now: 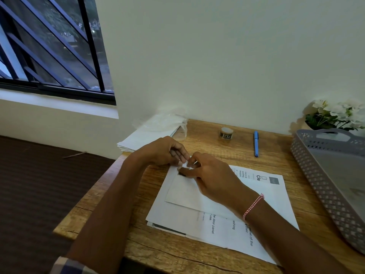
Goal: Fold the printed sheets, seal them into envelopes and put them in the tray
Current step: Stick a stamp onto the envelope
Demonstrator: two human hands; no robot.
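Now we hold our left hand and right hand together at the far corner of a white paper piece, envelope or folded sheet we cannot tell; both sets of curled fingertips pinch that corner; it lies flat on the printed sheets on the wooden table; the grey tray stands at our right, a blue pen and tape roll beyond.

Dim daylight from window, soft shadows, wide-angle edge distortion
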